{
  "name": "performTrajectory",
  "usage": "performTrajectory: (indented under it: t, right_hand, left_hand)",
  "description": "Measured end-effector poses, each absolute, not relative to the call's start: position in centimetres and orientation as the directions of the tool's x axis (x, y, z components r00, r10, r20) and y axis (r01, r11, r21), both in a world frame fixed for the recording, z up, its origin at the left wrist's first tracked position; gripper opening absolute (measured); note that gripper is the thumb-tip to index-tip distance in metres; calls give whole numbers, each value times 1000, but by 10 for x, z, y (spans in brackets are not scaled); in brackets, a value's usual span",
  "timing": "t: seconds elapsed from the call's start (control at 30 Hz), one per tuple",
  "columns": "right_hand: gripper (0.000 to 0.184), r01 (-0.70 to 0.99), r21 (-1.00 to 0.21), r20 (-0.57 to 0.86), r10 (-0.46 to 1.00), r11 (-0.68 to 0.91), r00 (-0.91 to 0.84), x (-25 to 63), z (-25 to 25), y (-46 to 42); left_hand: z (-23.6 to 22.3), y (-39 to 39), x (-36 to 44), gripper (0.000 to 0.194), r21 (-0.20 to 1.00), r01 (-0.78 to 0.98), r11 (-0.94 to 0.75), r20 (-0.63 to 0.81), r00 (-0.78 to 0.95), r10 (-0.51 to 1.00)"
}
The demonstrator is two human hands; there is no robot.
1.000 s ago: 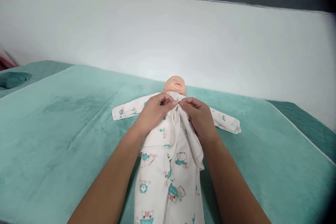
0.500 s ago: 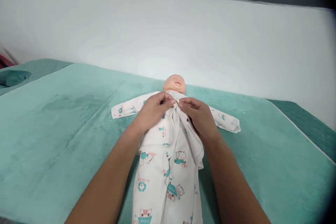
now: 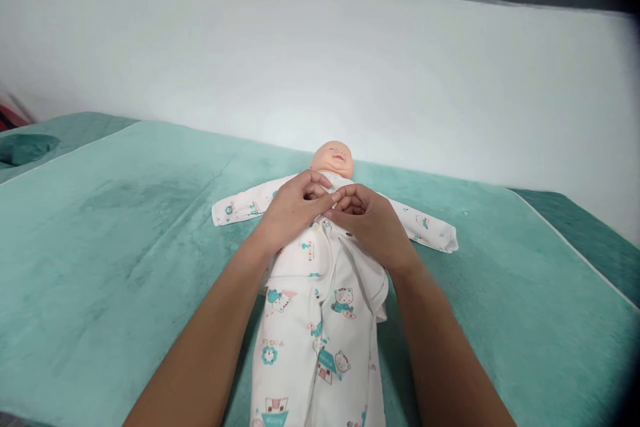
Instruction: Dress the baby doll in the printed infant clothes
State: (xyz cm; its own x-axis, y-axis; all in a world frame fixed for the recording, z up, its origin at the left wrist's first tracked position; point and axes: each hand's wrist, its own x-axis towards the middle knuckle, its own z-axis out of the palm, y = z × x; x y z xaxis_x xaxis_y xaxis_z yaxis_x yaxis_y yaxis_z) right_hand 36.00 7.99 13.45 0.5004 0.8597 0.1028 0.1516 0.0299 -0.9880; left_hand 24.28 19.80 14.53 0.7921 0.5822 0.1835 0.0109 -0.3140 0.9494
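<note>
A baby doll (image 3: pixel 332 159) lies on its back, head away from me, arms spread to both sides. It wears a white printed baby shirt (image 3: pixel 300 255) and matching trousers (image 3: pixel 320 347). The shirt's lower front hangs apart, one flap folded back to its plain inside, with a dark snap near my right hand. My left hand (image 3: pixel 299 207) is closed on the shirt front at the chest, thumb and fingers pinching the cloth. Against it, my right hand (image 3: pixel 367 217) pinches the shirt's other edge. Fingertips of both hands meet and hide the fastening between them.
A light green plush cover (image 3: pixel 150 227) lies under the doll, with darker green at the far left and right. Behind it rises a white wall (image 3: pixel 320 67) with a dark band on top. Something red (image 3: pixel 11 117) shows at the far left edge.
My right hand has shifted slightly left, so its fingertips now touch those of my left hand. The gap between the thumbs has closed, and the shirt flap has moved a little.
</note>
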Motion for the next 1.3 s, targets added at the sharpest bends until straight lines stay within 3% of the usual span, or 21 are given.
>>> performTrajectory:
  t: [0.2,0.37,0.53,0.67,0.73,0.8,0.9,0.97,1.3]
  right_hand:
    - [24,226,-974,135,860,24,492,357,137,80]
    - [24,94,-990,132,889,101,438,364,135,79]
    - [17,-83,-986,88,880,143,466,370,129,80]
    - [14,-142,-957,119,787,253,605,374,119,86]
    - [14,-65,-939,179,640,339,747,374,114,90]
    - [14,103,-940,276,544,326,792,374,110,93]
    - [19,364,-910,408,591,199,696,371,108,94]
    - [24,453,-881,430,635,139,642,371,107,93]
    - [34,532,-847,382,700,3,603,373,106,92]
  left_hand:
    - [148,197,241,21,963,9,-271,154,804,575]
    - [148,198,240,18,973,-39,-229,163,817,554]
    - [147,195,242,16,925,46,-377,203,778,595]
    - [144,195,246,20,812,56,-580,369,722,586]
    - [140,196,248,27,739,48,-672,450,706,546]
    - [136,199,250,35,684,59,-727,474,722,505]
    - [131,204,251,41,629,69,-774,460,769,443]
    - [129,206,252,44,612,70,-788,440,797,413]
    - [128,209,257,43,645,90,-758,437,771,463]
